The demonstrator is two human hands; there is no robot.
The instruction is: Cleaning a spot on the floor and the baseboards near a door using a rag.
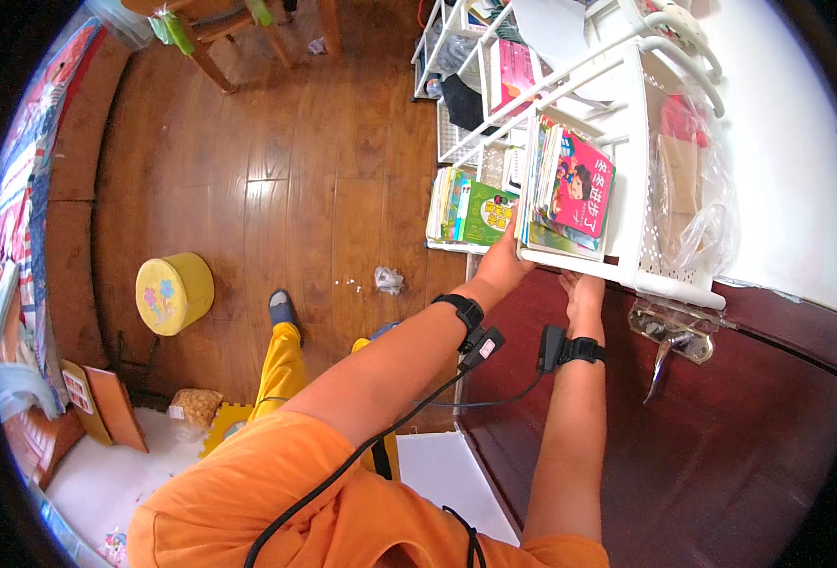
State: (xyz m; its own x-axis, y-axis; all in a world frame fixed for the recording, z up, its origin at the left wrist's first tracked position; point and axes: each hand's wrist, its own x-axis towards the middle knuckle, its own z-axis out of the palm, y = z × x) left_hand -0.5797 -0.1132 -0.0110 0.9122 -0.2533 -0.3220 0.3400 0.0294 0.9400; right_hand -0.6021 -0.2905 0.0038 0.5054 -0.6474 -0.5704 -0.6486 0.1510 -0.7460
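Observation:
My left hand [505, 257] is at the near left corner of a white metal shelf rack [578, 266], beside a stack of children's books [581, 192]. Its fingertips go out of sight between that stack and a lower row of books [486, 213]. Against the shelf's front edge, below the stack, is my right hand [583, 287], its fingers partly hidden under the rim. Whether either hand grips something cannot be told. A pink cover with a drawn child tops the stack. Both wrists wear black straps with small cabled devices.
A dark red door [645, 440] with a metal handle [663, 355] stands at the right. A perforated bin with a plastic bag [702, 234] sits on the rack. On the wooden floor are a yellow round stool [177, 292] and a crumpled plastic bag [389, 280]. A wooden chair [212, 67] stands far left.

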